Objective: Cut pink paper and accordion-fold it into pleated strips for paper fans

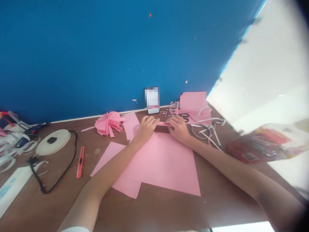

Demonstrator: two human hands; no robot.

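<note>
- Brown table, blue wall behind
- Fingers of both hands pinching narrow pink strip between them
- Left hand, right hand above far edge of pink sheet
- Scissors just beyond right hand
- Paper fan, red cutter off left

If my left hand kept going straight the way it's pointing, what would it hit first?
Your left hand would probably meet the curled paper scraps by the blue wall, passing just beyond the end of the pink strip, though depth is hard to judge here.
</note>
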